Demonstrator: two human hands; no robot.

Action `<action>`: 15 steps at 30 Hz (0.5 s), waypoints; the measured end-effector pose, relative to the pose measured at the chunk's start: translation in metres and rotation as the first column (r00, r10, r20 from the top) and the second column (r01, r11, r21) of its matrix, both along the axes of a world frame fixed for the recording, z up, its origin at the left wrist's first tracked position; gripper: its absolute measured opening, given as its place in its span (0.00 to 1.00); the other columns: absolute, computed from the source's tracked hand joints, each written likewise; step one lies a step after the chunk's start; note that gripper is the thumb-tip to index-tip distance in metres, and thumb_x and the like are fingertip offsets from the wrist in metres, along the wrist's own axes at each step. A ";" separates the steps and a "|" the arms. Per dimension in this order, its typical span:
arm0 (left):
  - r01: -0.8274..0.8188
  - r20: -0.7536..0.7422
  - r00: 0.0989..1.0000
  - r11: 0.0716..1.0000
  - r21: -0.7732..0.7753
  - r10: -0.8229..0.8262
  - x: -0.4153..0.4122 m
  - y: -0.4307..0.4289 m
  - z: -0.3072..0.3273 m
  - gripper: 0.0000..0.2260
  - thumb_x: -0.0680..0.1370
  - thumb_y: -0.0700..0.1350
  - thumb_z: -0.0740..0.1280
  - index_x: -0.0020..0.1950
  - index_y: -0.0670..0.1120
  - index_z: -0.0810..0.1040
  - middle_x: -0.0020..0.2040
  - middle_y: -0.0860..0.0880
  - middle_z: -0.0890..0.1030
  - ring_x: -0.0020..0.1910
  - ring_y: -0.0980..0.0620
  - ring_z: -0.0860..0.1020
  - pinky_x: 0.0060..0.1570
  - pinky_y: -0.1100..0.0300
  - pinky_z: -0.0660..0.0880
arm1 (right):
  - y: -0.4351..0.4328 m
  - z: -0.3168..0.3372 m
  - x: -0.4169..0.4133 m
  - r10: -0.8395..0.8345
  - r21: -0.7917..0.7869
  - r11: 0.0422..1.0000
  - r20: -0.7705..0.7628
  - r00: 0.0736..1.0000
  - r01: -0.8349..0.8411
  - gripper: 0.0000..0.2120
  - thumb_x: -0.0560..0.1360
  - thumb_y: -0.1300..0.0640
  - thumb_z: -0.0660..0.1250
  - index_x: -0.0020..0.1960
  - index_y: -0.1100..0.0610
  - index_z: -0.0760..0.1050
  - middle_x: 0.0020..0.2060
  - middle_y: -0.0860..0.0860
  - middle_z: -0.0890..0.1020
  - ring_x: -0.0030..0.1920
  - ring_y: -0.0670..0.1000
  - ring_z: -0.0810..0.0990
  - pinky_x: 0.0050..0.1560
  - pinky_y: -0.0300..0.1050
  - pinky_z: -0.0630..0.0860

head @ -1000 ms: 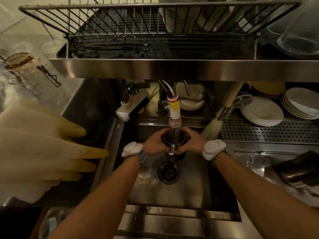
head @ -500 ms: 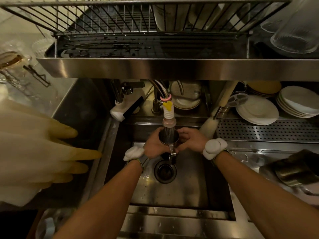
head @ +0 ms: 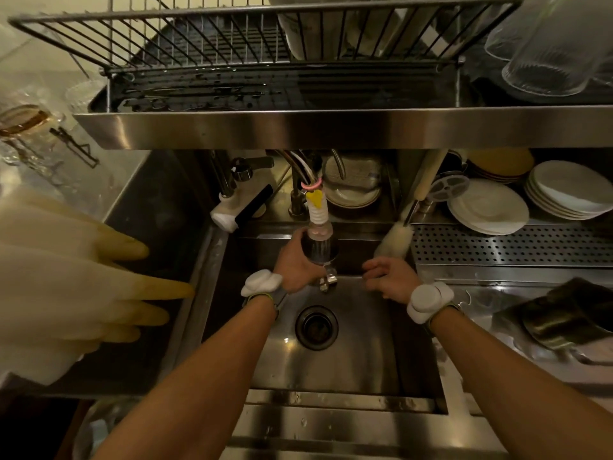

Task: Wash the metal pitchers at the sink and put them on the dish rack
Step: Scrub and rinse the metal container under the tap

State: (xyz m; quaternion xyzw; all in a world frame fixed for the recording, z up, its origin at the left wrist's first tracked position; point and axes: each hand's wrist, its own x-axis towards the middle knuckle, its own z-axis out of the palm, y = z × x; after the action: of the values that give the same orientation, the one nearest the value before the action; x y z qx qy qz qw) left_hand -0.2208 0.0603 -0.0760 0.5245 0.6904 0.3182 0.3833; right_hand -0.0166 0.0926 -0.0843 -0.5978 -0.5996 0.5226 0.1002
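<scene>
A small metal pitcher (head: 320,252) is held up against the tap's hose nozzle (head: 318,212) over the steel sink (head: 335,363). My left hand (head: 295,263) grips the pitcher's left side; its handle points down toward me. My right hand (head: 389,277) hangs to the right of the pitcher, apart from it, fingers loosely curled and holding nothing. A wire dish rack (head: 232,51) sits on the steel shelf above the sink. More metal pitchers (head: 564,317) lie on the counter at the right.
A bottle brush (head: 396,240) leans into the sink's back right corner. White plates (head: 487,205) are stacked behind a perforated drain board (head: 510,245). Pale rubber gloves (head: 66,283) hang at the left. Glasses (head: 550,58) stand upside down on the upper right. The drain (head: 316,327) lies below the pitcher.
My right hand has let go of the pitcher and drawn away to the right. My left hand has lifted the pitcher closer to the nozzle.
</scene>
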 end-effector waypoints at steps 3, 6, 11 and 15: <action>0.059 -0.009 0.998 0.998 -0.032 -0.059 0.013 0.000 -0.003 0.33 0.66 0.34 0.75 0.69 0.40 0.68 0.60 0.42 0.78 0.60 0.43 0.77 0.53 0.61 0.71 | 0.001 -0.002 0.005 0.003 0.033 0.999 0.025 1.000 -0.004 0.22 0.71 0.64 0.71 0.64 0.60 0.74 0.54 0.56 0.83 0.47 0.48 0.78 0.38 0.34 0.70; 0.015 -0.034 0.999 0.999 -0.029 -0.016 0.002 -0.010 -0.007 0.35 0.65 0.35 0.76 0.69 0.43 0.67 0.59 0.46 0.78 0.59 0.47 0.77 0.55 0.61 0.71 | -0.002 -0.003 0.005 -0.003 0.007 1.000 0.015 1.000 0.003 0.20 0.71 0.62 0.72 0.62 0.59 0.75 0.51 0.55 0.83 0.41 0.46 0.78 0.36 0.35 0.70; -0.160 -0.017 0.987 0.984 -0.075 0.159 0.005 0.011 0.003 0.25 0.57 0.33 0.73 0.48 0.52 0.72 0.39 0.55 0.76 0.35 0.60 0.72 0.36 0.72 0.67 | -0.003 -0.006 0.003 0.009 -0.007 1.000 0.024 1.000 -0.009 0.20 0.72 0.60 0.72 0.63 0.58 0.74 0.46 0.51 0.81 0.39 0.43 0.77 0.37 0.35 0.69; 0.033 -0.011 0.999 0.997 -0.071 -0.034 0.007 -0.006 -0.008 0.36 0.59 0.33 0.78 0.60 0.55 0.69 0.46 0.59 0.78 0.43 0.64 0.75 0.45 0.71 0.71 | -0.001 -0.005 0.005 -0.010 -0.012 1.000 0.027 1.000 0.010 0.19 0.72 0.60 0.72 0.62 0.58 0.74 0.46 0.52 0.81 0.38 0.45 0.77 0.35 0.34 0.69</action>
State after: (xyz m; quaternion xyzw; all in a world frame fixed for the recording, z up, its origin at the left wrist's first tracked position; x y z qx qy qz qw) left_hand -0.2135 0.0544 -0.0837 0.5240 0.6948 0.2837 0.4027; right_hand -0.0119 0.0921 -0.0892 -0.6082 -0.5949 0.5176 0.0911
